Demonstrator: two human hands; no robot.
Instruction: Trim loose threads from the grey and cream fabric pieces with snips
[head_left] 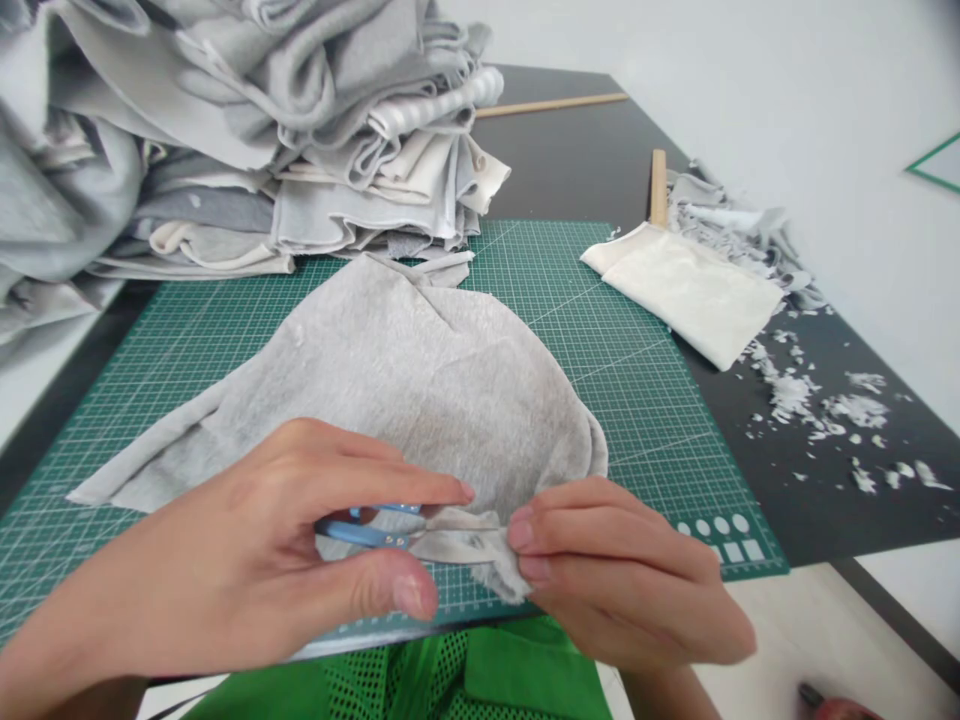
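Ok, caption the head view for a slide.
Left hand holds blue scissors at gray cloth pinched in the right hand, over a green mat.

A tall pile of grey and off-white fabric (247,150) fills the far left, 1 striped fold (435,103) showing at its right side, and a thin wooden rod (555,105) lies next to it on the black counter (570,150). At the right, a folded cream cloth (686,290) overlaps the green cutting mat (637,400), beside a short wooden strip (658,188) and a heap of shredded cloth (739,225). Loose pale scraps (791,393) dot the counter nearer the front.
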